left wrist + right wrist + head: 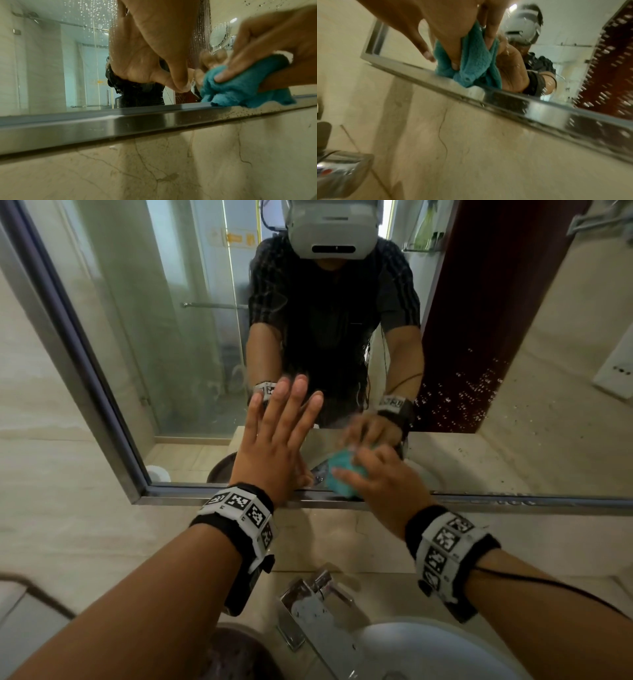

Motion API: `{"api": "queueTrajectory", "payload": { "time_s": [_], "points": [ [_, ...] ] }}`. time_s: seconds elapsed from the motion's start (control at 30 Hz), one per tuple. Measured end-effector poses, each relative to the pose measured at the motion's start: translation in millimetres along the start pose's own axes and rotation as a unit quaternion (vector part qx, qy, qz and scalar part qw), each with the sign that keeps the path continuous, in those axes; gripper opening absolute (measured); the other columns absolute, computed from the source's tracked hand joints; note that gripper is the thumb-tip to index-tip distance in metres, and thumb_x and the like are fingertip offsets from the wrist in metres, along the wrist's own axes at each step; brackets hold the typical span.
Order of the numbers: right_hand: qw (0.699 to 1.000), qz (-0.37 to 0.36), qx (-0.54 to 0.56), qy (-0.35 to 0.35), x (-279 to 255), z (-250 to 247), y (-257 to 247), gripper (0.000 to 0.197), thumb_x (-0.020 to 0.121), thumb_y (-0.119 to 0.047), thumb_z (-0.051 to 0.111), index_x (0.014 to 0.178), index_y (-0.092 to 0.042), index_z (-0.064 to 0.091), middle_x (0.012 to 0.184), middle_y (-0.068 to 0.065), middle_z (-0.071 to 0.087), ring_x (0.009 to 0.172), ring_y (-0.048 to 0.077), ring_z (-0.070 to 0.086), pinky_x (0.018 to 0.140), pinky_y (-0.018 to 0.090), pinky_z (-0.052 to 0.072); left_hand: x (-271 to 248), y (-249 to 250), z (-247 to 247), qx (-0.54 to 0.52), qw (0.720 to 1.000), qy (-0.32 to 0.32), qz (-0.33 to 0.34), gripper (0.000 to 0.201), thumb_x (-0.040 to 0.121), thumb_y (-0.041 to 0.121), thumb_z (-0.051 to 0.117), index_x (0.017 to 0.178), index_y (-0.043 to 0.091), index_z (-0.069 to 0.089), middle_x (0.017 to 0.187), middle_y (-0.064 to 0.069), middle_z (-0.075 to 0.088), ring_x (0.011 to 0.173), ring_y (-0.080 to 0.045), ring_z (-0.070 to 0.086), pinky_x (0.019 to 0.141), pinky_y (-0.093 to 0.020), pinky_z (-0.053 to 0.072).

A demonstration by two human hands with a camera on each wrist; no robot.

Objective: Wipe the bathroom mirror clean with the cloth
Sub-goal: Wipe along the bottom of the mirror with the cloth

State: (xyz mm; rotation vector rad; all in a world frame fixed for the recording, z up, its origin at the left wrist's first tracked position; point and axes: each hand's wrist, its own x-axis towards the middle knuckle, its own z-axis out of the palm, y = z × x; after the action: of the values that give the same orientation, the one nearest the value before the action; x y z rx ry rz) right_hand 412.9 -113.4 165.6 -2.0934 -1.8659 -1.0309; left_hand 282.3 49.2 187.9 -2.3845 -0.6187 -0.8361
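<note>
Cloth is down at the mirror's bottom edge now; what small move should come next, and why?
Probably sweep the cloth rightward and up: the right hand grips it at the frame, and droplets dot the mirror there. The left hand rests flat.

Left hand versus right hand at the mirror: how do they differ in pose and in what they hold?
The left hand lies flat with straight fingers on the framed bathroom mirror and holds nothing; the right hand has fingers curled round the crumpled teal cloth. The left sits higher; the right works at the bottom edge. Both wear marker-patterned wristbands.
</note>
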Motion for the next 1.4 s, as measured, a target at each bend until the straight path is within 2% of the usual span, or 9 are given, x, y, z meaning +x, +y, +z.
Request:
{"api": "queueTrajectory", "payload": {
  "time_s": [0.1, 0.3, 0.5, 0.67, 0.8, 1.0, 1.17, 1.3, 1.4],
  "points": [
    [0.998, -0.001, 0.031, -0.059, -10.8, -9.7, 6.8, 0.062, 0.042, -0.020, 0.093, 0.100, -0.021, 0.071, 0.097, 0.009, 0.060, 0.076, 0.026, 0.059, 0.055, 0.031, 0.053, -0.4, -0.5, -0.7, 0.000, 1.000, -0.008, 0.002, 0.136, 0.052, 0.076, 0.066, 0.150, 0.015, -0.007, 0.152, -0.010, -0.028, 0.141, -0.028, -0.023, 0.115, -0.047, -0.012],
    [0.975, 0.123, 0.073, 0.169, 53.7, -49.0, 11.7, 0.040, 0.073, -0.015, 0.065, 0.113, -0.015, 0.066, 0.102, 0.015, 0.058, 0.085, 0.032, 0.052, 0.067, 0.030, 0.045, -0.6, 1.1, -0.2, -0.005, 1.000, 0.007, 0.002, 0.128, 0.059, 0.077, 0.061, 0.150, 0.014, -0.003, 0.153, -0.009, -0.025, 0.141, -0.027, -0.021, 0.116, -0.046, -0.009],
    [0.997, 0.029, 0.071, -0.023, -24.5, 21.5, -12.1, 0.057, 0.055, -0.015, 0.086, 0.107, -0.022, 0.064, 0.112, 0.008, 0.042, 0.089, 0.026, 0.045, 0.062, 0.035, 0.056, -3.5, 12.4, -1.7, -0.012, 1.000, 0.008, -0.021, 0.110, 0.076, 0.062, 0.053, 0.148, 0.013, -0.014, 0.149, -0.010, -0.033, 0.142, -0.029, -0.019, 0.116, -0.049, -0.004],
    [0.984, 0.105, 0.126, 0.064, 15.0, -22.1, -7.8, 0.036, 0.079, -0.018, 0.055, 0.113, -0.011, 0.064, 0.113, 0.017, 0.052, 0.098, 0.034, 0.052, 0.083, 0.040, 0.050, -15.3, 23.6, -10.7, -0.052, 0.998, 0.013, -0.017, 0.096, 0.080, 0.044, 0.055, 0.150, 0.015, -0.003, 0.156, -0.013, -0.010, 0.144, -0.032, 0.001, 0.115, -0.053, 0.007],
    [0.977, 0.105, 0.130, 0.134, 40.0, -24.6, -14.2, 0.037, 0.081, -0.014, 0.052, 0.115, -0.012, 0.065, 0.112, 0.017, 0.055, 0.101, 0.027, 0.042, 0.086, 0.033, 0.044, -20.9, 24.5, 6.6, -0.064, 0.997, 0.016, -0.032, 0.102, 0.079, 0.047, 0.063, 0.150, 0.014, -0.003, 0.154, -0.011, -0.018, 0.145, -0.028, -0.001, 0.116, -0.051, 0.001],
    [0.996, 0.050, 0.078, -0.004, -18.6, 24.5, -23.0, 0.060, 0.055, -0.017, 0.089, 0.109, -0.021, 0.065, 0.109, 0.010, 0.053, 0.082, 0.025, 0.048, 0.060, 0.033, 0.052, -21.4, 18.5, 19.2, -0.052, 0.998, -0.008, -0.018, 0.123, 0.067, 0.077, 0.054, 0.148, 0.015, -0.014, 0.151, -0.008, -0.029, 0.143, -0.027, -0.009, 0.115, -0.049, -0.008],
    [0.983, 0.094, 0.082, 0.136, 27.3, -5.0, -21.2, 0.030, 0.081, -0.021, 0.061, 0.109, -0.013, 0.069, 0.103, 0.016, 0.061, 0.092, 0.027, 0.045, 0.070, 0.034, 0.051, -22.3, 16.0, 19.9, -0.038, 0.999, -0.011, -0.016, 0.132, 0.060, 0.071, 0.067, 0.148, 0.015, -0.014, 0.152, -0.009, -0.029, 0.143, -0.026, -0.016, 0.115, -0.047, -0.012],
    [0.993, 0.072, 0.086, 0.048, -9.0, 21.9, -32.0, 0.051, 0.062, -0.014, 0.081, 0.111, -0.016, 0.067, 0.115, 0.010, 0.047, 0.092, 0.030, 0.049, 0.065, 0.037, 0.054, -23.3, 16.2, 20.6, -0.039, 0.999, 0.002, -0.015, 0.124, 0.065, 0.073, 0.060, 0.149, 0.015, -0.010, 0.152, -0.008, -0.029, 0.142, -0.025, -0.019, 0.115, -0.047, -0.010],
    [0.983, 0.102, 0.150, 0.005, -28.3, 24.0, -34.9, 0.059, 0.067, -0.022, 0.074, 0.123, -0.018, 0.058, 0.121, 0.006, 0.036, 0.103, 0.031, 0.044, 0.075, 0.043, 0.055, -23.4, 16.3, 20.2, -0.043, 0.999, -0.003, -0.014, 0.121, 0.067, 0.074, 0.055, 0.149, 0.015, -0.011, 0.151, -0.007, -0.031, 0.141, -0.024, -0.022, 0.115, -0.046, -0.011]
  ]
}}
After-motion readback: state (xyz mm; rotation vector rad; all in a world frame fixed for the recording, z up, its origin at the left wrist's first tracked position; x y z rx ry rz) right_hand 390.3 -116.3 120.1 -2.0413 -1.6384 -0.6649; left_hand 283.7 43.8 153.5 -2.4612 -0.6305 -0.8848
